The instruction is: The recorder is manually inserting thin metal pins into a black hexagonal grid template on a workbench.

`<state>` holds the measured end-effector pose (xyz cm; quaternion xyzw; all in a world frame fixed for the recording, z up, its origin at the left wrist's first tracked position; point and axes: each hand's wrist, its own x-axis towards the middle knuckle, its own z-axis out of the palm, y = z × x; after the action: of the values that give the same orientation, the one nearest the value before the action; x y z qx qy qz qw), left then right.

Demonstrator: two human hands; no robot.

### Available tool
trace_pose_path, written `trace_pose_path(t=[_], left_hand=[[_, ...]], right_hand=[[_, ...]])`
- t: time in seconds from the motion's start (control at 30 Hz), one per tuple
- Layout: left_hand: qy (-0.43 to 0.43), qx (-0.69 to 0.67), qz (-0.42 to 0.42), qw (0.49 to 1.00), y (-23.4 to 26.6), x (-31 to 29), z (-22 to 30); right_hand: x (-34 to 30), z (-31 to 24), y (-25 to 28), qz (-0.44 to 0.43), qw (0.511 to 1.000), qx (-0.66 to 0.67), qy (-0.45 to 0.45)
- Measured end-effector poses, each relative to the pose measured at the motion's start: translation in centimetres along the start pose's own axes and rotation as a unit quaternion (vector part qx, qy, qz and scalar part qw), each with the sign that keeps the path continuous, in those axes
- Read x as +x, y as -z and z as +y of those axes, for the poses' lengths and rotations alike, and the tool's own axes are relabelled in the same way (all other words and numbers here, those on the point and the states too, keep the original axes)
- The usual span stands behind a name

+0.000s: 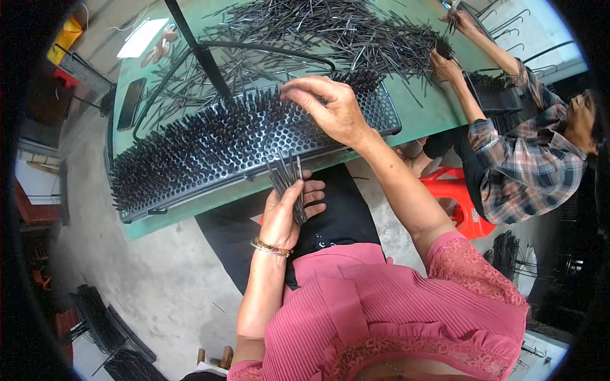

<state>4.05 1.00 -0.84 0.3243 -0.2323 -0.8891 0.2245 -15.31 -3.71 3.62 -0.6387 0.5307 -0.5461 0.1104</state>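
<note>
A long black tray (pixel 389 115) full of round holes lies slanted along the near edge of the green table. Thin dark rods (pixel 184 143) stand upright in most of its holes, densest on the left; a band of bare holes shows at the middle and right. In front of the tray, my left hand (pixel 279 219) is closed around a bundle of loose dark rods (pixel 289 184), their ends pointing up. Over the tray's middle, my right hand (pixel 337 111) has thumb and fingers curled together among the rod tops; whatever its fingertips hold is hidden.
A large heap of loose rods (pixel 330 32) covers the back of the green table (pixel 416 117). A dark metal stand (pixel 206 63) rises behind the tray. A phone (pixel 131 101) lies at left. At right, a co-worker in a plaid shirt (pixel 518 159) handles rods beside a red stool (pixel 454 197).
</note>
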Motion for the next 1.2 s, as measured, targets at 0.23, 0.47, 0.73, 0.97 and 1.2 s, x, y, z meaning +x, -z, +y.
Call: trace_pose_path(t=[0.23,0.47,0.73,0.97,1.2], left_hand=[[0.008,0.002,-0.008,1.0,0.2,0.1,-0.1],[-0.006,0.004,-0.028,1.0,-0.2,-0.1,0.3],[-0.013,0.027,-0.02,0.999,0.0,-0.3,0.1],[-0.041,0.026,-0.021,0.999,-0.8,-0.7,0.7],[-0.079,0.05,-0.038,0.995,-2.1,-0.9,1.0]], right_hand=[[-0.1,0.0,0.5,-0.035,0.999,0.0,0.016],[-1.2,0.1,-0.5,-0.025,0.991,-0.1,0.09],[-1.8,-0.7,-1.2,-0.024,0.974,-0.175,0.139],[-2.4,-2.2,-0.3,0.019,0.994,-0.097,0.049],[-4.7,-3.7,1.0,-0.171,0.928,0.153,-0.295]])
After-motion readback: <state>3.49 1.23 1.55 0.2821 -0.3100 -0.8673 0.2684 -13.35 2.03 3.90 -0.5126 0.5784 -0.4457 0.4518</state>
